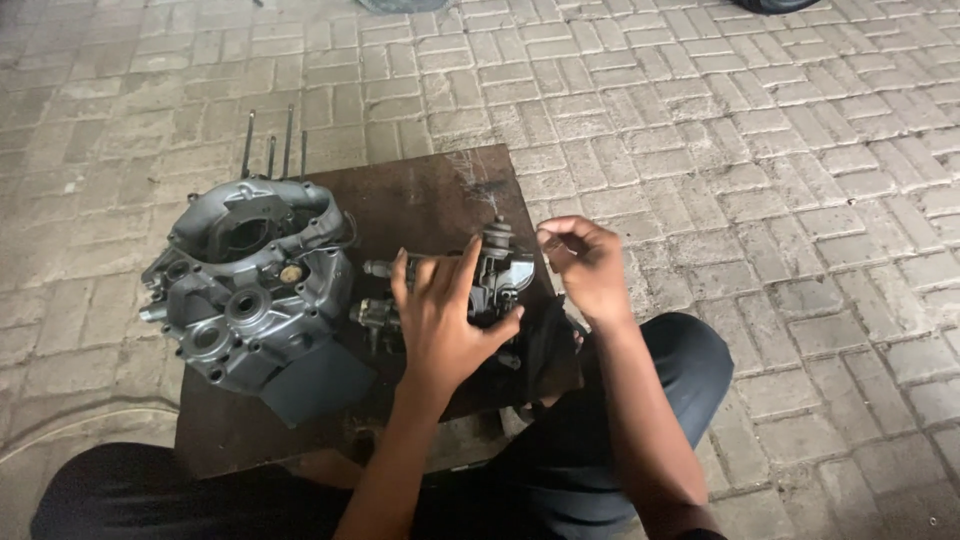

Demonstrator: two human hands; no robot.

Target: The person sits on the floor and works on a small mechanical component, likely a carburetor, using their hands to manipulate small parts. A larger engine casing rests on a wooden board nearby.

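My left hand (445,320) grips a small grey metal engine part, a carburettor-like body (497,268), and holds it just above a dark wooden board (420,200). My right hand (585,265) hovers beside the part's right side with fingers curled in a pinch; I cannot make out anything between them. A second small metal piece with a stub shaft (375,312) lies on the board under my left wrist. A dark cloth (545,350) hangs off the board's right edge near my knee.
A large grey engine crankcase half (250,285) with several long studs (270,145) sits on the board's left side. The board rests low over a brick-paved ground (760,200). My legs in dark trousers (680,350) flank it.
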